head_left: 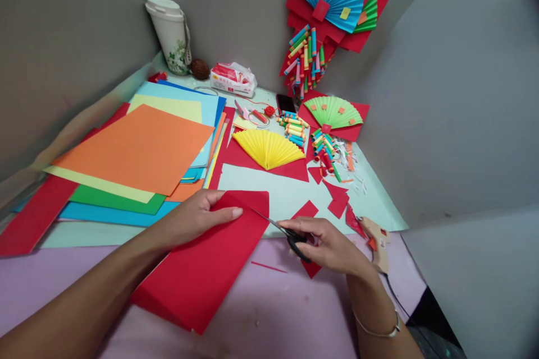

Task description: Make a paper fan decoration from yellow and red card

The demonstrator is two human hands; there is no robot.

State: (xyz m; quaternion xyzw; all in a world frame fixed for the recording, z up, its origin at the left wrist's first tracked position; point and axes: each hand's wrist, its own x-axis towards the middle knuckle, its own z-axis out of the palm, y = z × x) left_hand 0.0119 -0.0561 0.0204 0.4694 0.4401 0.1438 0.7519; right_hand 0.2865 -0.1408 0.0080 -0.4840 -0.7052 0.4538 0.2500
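Observation:
My left hand (pixel 202 216) grips the upper left edge of a folded red sheet (pixel 214 263), its thumb lying on top. In my right hand (pixel 326 241) is a pair of scissors with black handles (pixel 298 242); the blades point left and meet the sheet near its upper right corner. Red scraps (pixel 305 210) lie beyond and beneath my right hand, and a thin red strip (pixel 269 267) rests on the pink surface between the sheet and that hand. Behind the sheet, a yellow pleated fan (pixel 269 148) sits on red paper.
Stacked coloured sheets (pixel 138 146) cover the left side. A glue gun (pixel 379 244) with a cord lies at the right. Farther back are a white cup (pixel 170 36), a tissue pack (pixel 233 79), a phone (pixel 286 103), small paper rolls (pixel 295 129) and a green fan (pixel 334 111).

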